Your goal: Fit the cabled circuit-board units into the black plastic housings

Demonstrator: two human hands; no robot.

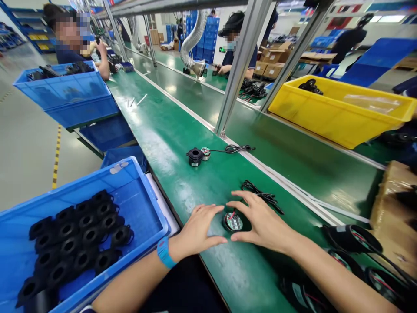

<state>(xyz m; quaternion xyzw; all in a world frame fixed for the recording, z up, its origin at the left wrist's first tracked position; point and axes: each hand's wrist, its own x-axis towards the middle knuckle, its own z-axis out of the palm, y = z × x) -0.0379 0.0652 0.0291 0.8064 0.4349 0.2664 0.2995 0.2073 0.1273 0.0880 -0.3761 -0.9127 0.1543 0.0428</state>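
A small round circuit board part [234, 221] with red wires lies on the green bench between my two hands. My left hand [202, 230] is to its left, fingers apart, holding nothing. On the other side my right hand [260, 221] curves close around the part, thumb and fingers spread; whether it touches the part I cannot tell. A coiled black cable [263, 195] lies just beyond my right hand. Farther along the bench sit a black ring-shaped housing [195, 157] and a second round board part [205, 153], with another coiled cable [239, 149] stretching right.
A blue bin [143, 200] at left holds several black housings. More black units with wires [353, 239] stand at lower right beside cardboard [399, 213]. A yellow bin [325, 113] is across the metal rail. Co-workers sit farther along the bench.
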